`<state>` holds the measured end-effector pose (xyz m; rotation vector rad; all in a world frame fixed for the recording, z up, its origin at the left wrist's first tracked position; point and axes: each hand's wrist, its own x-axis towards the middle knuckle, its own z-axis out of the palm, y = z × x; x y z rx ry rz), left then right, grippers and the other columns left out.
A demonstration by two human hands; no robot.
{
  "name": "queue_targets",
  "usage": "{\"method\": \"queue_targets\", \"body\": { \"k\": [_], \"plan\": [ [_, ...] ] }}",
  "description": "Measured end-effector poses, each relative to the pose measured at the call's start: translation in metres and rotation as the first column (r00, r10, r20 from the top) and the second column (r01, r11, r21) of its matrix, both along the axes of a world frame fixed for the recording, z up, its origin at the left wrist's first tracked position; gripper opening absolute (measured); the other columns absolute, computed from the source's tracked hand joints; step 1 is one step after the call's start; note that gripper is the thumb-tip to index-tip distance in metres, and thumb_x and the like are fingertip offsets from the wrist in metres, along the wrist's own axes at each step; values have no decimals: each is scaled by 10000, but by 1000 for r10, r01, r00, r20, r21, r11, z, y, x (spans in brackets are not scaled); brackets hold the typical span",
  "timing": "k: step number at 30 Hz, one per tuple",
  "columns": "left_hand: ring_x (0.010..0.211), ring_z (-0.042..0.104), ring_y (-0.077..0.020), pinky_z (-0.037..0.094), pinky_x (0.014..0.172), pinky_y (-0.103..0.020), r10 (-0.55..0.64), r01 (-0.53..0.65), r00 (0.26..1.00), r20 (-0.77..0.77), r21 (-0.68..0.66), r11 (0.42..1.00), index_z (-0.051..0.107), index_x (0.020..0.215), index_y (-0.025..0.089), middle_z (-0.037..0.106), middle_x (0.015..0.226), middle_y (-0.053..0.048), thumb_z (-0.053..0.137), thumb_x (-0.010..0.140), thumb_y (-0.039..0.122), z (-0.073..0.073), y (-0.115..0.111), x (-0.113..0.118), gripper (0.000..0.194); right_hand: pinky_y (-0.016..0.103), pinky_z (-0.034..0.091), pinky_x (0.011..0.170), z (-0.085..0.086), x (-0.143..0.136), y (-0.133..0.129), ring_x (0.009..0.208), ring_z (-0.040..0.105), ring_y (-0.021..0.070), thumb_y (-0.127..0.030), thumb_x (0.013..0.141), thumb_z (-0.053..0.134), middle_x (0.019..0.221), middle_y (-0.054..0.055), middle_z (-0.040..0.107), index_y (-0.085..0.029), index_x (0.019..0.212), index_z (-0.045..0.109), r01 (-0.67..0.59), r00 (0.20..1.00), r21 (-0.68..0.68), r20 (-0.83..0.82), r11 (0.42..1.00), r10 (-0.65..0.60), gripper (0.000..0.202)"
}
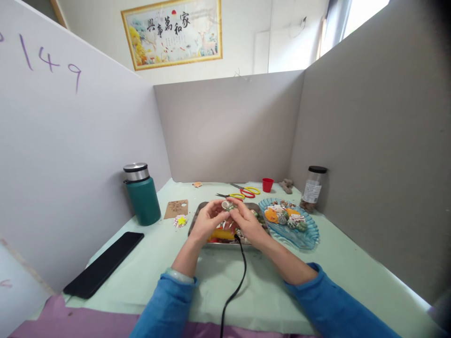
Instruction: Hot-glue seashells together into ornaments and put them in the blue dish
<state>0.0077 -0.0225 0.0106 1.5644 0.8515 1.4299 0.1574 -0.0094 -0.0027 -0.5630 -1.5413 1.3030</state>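
My left hand (208, 220) and my right hand (246, 221) meet over a metal tray (202, 206), their fingers closed around a small roundish piece (227, 205). It has a whitish ring-like top and a greenish, speckled side; its exact kind is too small to make out. Under my hands, the tray holds a yellow piece (221, 234) and several shell-like or stone-like bits, partly hidden. A black cable (243, 267) runs from near the tray's front edge towards me.
To the right are a blue shell-shaped dish (310, 239) with decorated pieces, a lidded jar (312, 190) and a red cup (268, 185). Scissors (243, 190) lie behind the tray. Leftward are a green bottle (143, 199), black phone-like slab (105, 264) and cardboard piece (172, 210). Partitions (229, 131) enclose the table.
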Motion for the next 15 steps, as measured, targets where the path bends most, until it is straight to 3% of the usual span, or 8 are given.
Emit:
{"method": "queue_targets", "body": {
  "k": [6, 15],
  "plan": [
    [787, 621, -138, 504, 751, -280, 54, -53, 994, 94, -16, 998, 591, 954, 164, 646, 868, -22, 737, 704, 302, -3, 2, 1, 321, 223, 437, 449, 3, 2, -2, 528, 594, 134, -455, 833, 537, 637, -33, 608, -190, 1305, 392, 61, 996, -11, 70, 998, -60, 560],
    [750, 652, -163, 517, 709, -299, 102, -104, 992, 78, 18, 994, 579, 957, 152, 669, 819, -36, 756, 676, 324, -7, 8, 3, 375, 218, 430, 441, 6, 6, 3, 503, 564, 97, -424, 790, 591, 742, -15, 629, -188, 1014, 519, 153, 987, -36, -36, 988, -154, 333]
  ]
}}
